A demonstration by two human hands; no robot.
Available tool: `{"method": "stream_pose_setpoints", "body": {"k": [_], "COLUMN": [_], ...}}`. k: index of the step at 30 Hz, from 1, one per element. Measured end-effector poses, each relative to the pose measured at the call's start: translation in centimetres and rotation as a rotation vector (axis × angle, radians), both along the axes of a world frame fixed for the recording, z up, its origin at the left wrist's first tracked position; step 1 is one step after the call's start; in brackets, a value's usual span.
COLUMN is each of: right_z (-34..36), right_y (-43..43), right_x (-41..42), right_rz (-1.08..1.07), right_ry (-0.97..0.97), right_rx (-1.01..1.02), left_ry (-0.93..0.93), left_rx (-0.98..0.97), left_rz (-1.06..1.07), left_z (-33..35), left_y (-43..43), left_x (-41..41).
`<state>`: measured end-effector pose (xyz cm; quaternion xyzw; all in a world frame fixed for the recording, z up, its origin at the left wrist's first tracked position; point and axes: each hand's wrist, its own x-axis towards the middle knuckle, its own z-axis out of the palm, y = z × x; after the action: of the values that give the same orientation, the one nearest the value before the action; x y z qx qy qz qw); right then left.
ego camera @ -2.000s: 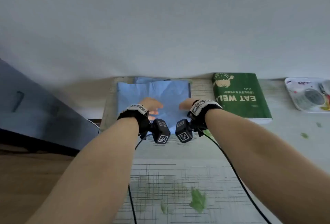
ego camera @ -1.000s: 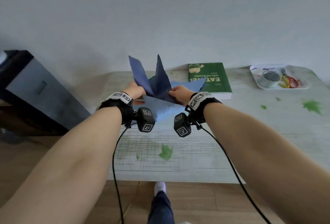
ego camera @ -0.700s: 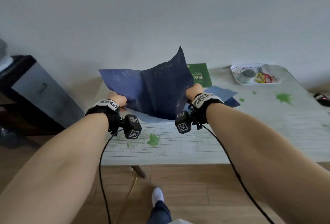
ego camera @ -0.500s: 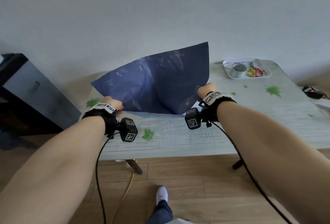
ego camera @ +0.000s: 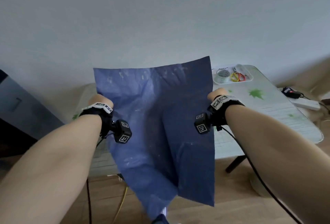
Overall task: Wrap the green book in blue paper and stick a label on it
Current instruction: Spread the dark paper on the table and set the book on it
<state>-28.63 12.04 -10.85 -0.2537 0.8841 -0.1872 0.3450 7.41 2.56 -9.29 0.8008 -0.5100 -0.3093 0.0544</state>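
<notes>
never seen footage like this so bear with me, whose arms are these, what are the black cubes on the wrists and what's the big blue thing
No machine here: these are a person's bare arms, filmed by one wide-angle camera on their head, looking forward and down, so the arms enter from the bottom. Each wrist wears a black band with a wired marker cube, probably for tracking. The left hand and right hand hold a sheet of blue paper up by its side edges, in front of a pale table; the fingers are hidden behind it. On the table's far end a white tray holds a tape roll and yellow and red loops, perhaps scissor handles. The green book is not visible; the paper may hide it.
</notes>
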Motion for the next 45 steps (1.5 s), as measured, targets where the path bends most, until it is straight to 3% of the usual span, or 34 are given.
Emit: {"method": "stream_pose_setpoints", "body": {"k": [7, 17, 21, 24, 27, 38, 41, 45], "right_z": [1.1, -1.1, -0.9, -1.6, -2.7, -3.9, -4.0, -5.3], "right_y": [-2.4, -10.3, -14.9, -18.7, -21.0, -27.2, -30.9, -35.7], "right_x": [0.8, 2.9, 4.5, 5.6, 5.5, 8.6, 8.6, 6.1], "right_rz": [0.328, 0.209, 0.361, 0.364, 0.321, 0.093, 0.180, 0.268], "right_ry": [0.026, 0.171, 0.070, 0.093, 0.076, -0.071, -0.203, -0.230], "right_rx": [0.163, 0.205, 0.216, 0.136, 0.219, 0.052, 0.073, 0.008], "left_ry": [-0.247, -0.581, -0.392, -0.370, -0.279, 0.013, 0.023, -0.031], "left_rx": [-0.013, 0.130, 0.136, 0.128, 0.133, 0.323, 0.332, 0.326], "left_rz": [-0.112, -0.300, -0.208, -0.191, -0.172, -0.530, -0.582, -0.660], "left_z": [2.1, 1.0, 0.5, 0.1, -0.8, -6.0, -6.5, -6.9], "left_y": [-3.8, -9.9, -13.4, -17.3, -19.5, -21.3, -22.9, -26.5], "left_x": [-3.1, -4.0, -4.5, -4.9, -6.2, -7.8, -9.0, -11.6]}}
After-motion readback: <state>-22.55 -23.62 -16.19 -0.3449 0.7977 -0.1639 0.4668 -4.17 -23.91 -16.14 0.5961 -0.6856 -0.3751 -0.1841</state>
